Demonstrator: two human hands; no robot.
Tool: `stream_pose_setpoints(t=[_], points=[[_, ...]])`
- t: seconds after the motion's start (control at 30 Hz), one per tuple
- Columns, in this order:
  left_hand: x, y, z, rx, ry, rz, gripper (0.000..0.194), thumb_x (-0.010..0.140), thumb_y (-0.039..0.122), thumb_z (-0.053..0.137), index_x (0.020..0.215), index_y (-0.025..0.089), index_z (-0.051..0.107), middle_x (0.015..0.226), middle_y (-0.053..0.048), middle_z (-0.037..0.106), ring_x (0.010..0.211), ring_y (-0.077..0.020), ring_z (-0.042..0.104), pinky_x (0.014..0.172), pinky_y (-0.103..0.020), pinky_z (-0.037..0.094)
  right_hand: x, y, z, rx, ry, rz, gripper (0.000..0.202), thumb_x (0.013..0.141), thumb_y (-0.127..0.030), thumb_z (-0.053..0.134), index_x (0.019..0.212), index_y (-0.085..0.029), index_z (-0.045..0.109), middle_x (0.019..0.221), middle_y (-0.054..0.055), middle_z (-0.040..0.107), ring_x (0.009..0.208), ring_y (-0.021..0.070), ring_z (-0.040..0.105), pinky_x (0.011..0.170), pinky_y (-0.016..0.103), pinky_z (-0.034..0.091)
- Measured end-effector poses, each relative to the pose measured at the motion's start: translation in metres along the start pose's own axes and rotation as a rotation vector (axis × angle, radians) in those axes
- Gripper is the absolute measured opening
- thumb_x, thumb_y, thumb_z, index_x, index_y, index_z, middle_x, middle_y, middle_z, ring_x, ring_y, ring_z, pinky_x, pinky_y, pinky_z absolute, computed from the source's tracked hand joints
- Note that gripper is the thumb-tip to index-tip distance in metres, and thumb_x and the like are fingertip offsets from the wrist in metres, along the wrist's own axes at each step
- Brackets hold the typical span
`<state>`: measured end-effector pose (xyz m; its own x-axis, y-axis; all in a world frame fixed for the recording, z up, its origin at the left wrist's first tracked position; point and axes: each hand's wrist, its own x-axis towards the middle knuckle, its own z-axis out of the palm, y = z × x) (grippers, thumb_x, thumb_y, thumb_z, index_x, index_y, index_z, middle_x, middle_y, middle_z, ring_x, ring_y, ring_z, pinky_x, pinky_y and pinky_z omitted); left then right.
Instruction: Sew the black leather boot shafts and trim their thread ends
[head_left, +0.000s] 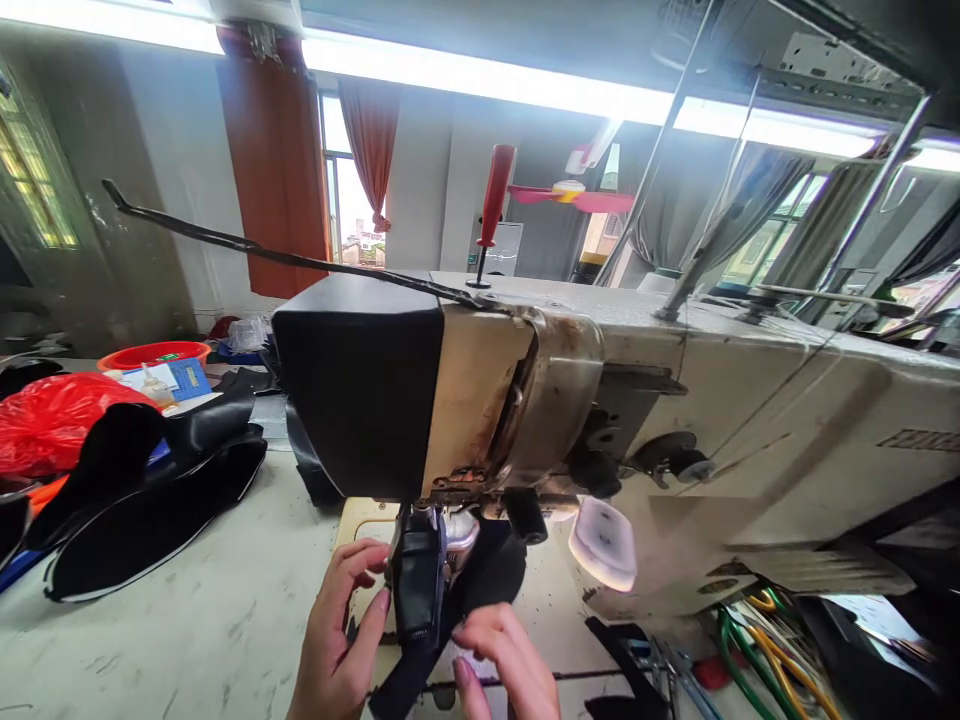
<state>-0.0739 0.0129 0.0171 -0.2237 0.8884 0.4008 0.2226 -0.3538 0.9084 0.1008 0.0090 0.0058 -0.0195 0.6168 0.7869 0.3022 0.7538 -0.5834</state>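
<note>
A black leather-like piece (418, 585) sits beneath the head of an industrial sewing machine (487, 400), its upper end under the needle area. Left of it is my left hand (349, 625), fingers curved with thumb and fingers apart, tips at or near the piece's left edge. My right hand (510, 655) is at the lower right, thumb and forefinger apart, the fingertip close to the black material. Whether either hand presses on the piece I cannot tell. More black material (491, 570) extends behind and to the right, beside a lit white lamp (602, 543).
Black shoe-like parts with white edging (157, 520) lie on the left of the table, near a red plastic bag (60, 420) and an orange basin (154, 355). Scissors with yellow and green handles (780, 660) lie at right. A red screwdriver (495, 195) stands on the machine.
</note>
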Motion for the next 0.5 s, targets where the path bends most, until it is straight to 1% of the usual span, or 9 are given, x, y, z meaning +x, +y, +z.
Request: stream_pose_setpoints(t=[0.07, 0.1, 0.17, 0.2, 0.23, 0.3, 0.33, 0.4, 0.5], points=[[0.002, 0.006, -0.007, 0.09, -0.072, 0.173, 0.015, 0.093, 0.023, 0.051, 0.104, 0.022, 0.061, 0.108, -0.007, 0.058, 0.091, -0.0168, 0.062, 0.078, -0.027, 0.054, 0.012, 0.002, -0.004, 0.005, -0.128, -0.134, 0.016, 0.091, -0.01, 0.051, 0.102, -0.019, 0.059, 0.083, 0.007, 0.061, 0.075, 0.018, 0.057, 0.064, 0.029, 0.05], [0.005, 0.01, -0.01, 0.12, -0.138, 0.255, 0.015, 0.093, 0.018, 0.05, 0.104, 0.022, 0.06, 0.104, -0.006, 0.057, 0.086, -0.0151, 0.062, 0.075, -0.026, 0.054, 0.019, 0.001, -0.005, 0.02, -0.2, -0.184, 0.012, 0.093, -0.017, 0.053, 0.103, -0.018, 0.06, 0.084, 0.008, 0.062, 0.077, 0.0189, 0.057, 0.065, 0.03, 0.051], [0.011, 0.018, -0.016, 0.17, -0.258, 0.391, 0.021, 0.092, 0.01, 0.049, 0.107, 0.023, 0.058, 0.1, -0.005, 0.056, 0.081, -0.0127, 0.061, 0.072, -0.024, 0.055, 0.03, -0.004, -0.004, 0.058, -0.284, -0.187, 0.019, 0.094, -0.034, 0.056, 0.101, -0.017, 0.062, 0.082, 0.008, 0.065, 0.075, 0.0193, 0.058, 0.064, 0.03, 0.051], [0.014, 0.022, -0.018, 0.186, -0.291, 0.44, 0.024, 0.091, 0.008, 0.049, 0.108, 0.023, 0.057, 0.099, -0.004, 0.056, 0.079, -0.0118, 0.061, 0.071, -0.023, 0.055, 0.034, -0.007, -0.002, 0.071, -0.283, -0.14, 0.022, 0.094, -0.039, 0.057, 0.098, -0.018, 0.063, 0.08, 0.007, 0.066, 0.073, 0.0186, 0.058, 0.063, 0.028, 0.05], [0.016, 0.025, -0.02, 0.194, -0.306, 0.475, 0.025, 0.09, 0.007, 0.049, 0.108, 0.023, 0.057, 0.098, -0.004, 0.056, 0.078, -0.0113, 0.061, 0.07, -0.022, 0.055, 0.036, -0.009, 0.0, 0.079, -0.268, -0.083, 0.022, 0.094, -0.039, 0.057, 0.093, -0.018, 0.064, 0.077, 0.006, 0.066, 0.07, 0.0173, 0.058, 0.061, 0.027, 0.049], [0.019, 0.03, -0.02, 0.199, -0.307, 0.503, 0.024, 0.09, 0.007, 0.049, 0.105, 0.023, 0.058, 0.097, -0.004, 0.056, 0.079, -0.0116, 0.062, 0.069, -0.022, 0.055, 0.036, -0.011, 0.004, 0.096, -0.251, -0.001, 0.018, 0.094, -0.032, 0.056, 0.085, -0.019, 0.065, 0.072, 0.004, 0.066, 0.066, 0.0158, 0.059, 0.06, 0.024, 0.048], [0.019, 0.031, -0.019, 0.2, -0.303, 0.502, 0.021, 0.09, 0.009, 0.05, 0.104, 0.023, 0.058, 0.096, -0.004, 0.056, 0.078, -0.0119, 0.062, 0.068, -0.022, 0.055, 0.035, -0.01, 0.005, 0.118, -0.261, 0.022, 0.019, 0.094, -0.029, 0.055, 0.082, -0.018, 0.065, 0.071, 0.005, 0.066, 0.067, 0.0159, 0.059, 0.061, 0.024, 0.048], [0.02, 0.03, -0.017, 0.208, -0.304, 0.5, 0.015, 0.089, 0.018, 0.058, 0.103, 0.022, 0.059, 0.096, -0.004, 0.056, 0.077, -0.0127, 0.061, 0.066, -0.022, 0.056, 0.03, -0.007, 0.006, 0.198, -0.304, 0.088, 0.025, 0.095, -0.032, 0.053, 0.079, -0.018, 0.067, 0.072, 0.006, 0.067, 0.07, 0.0172, 0.061, 0.064, 0.025, 0.049], [0.022, 0.029, -0.014, 0.266, -0.301, 0.539, 0.029, 0.08, 0.027, 0.073, 0.105, 0.021, 0.06, 0.096, -0.005, 0.057, 0.081, -0.0152, 0.062, 0.068, -0.023, 0.057, 0.023, 0.0, 0.003, 0.33, -0.306, 0.261, 0.032, 0.094, -0.04, 0.053, 0.08, -0.017, 0.071, 0.075, 0.008, 0.067, 0.072, 0.0182, 0.061, 0.066, 0.026, 0.049]])
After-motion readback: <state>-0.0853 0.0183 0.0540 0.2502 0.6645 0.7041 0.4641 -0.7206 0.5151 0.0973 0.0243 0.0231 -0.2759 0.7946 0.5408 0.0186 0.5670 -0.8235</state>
